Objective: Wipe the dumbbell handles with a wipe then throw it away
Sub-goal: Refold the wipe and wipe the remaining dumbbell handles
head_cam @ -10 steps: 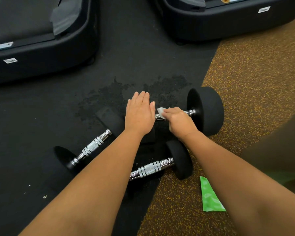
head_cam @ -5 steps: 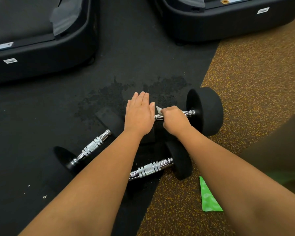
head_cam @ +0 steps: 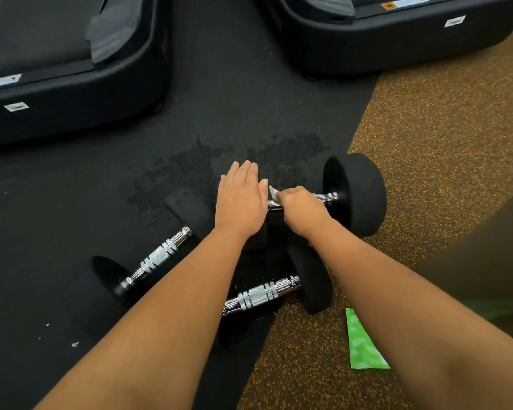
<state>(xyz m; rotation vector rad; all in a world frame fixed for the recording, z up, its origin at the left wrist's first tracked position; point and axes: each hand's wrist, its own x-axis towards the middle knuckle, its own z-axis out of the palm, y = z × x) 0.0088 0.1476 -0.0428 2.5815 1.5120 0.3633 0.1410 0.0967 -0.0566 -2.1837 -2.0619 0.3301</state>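
On the floor, at the black mat's [head_cam: 71, 335] right edge where it meets the speckled flooring [head_cam: 442, 143], lies the far dumbbell [head_cam: 356, 193]. The left hand [head_cam: 240, 199] is spread flat on its near weight head, likely to stop it rolling. The right hand [head_cam: 302, 208] is closed round the chrome handle [head_cam: 328, 197] with the white wipe [head_cam: 273, 191] poking out. Two more dumbbell handles [head_cam: 261, 294] wait nearer the person, one beside a green wrapper [head_cam: 362, 344].

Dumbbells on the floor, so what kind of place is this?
Most likely a gym. Three dumbbells lie on a black rubber mat beside speckled rubber flooring, with what look like treadmill bases behind.
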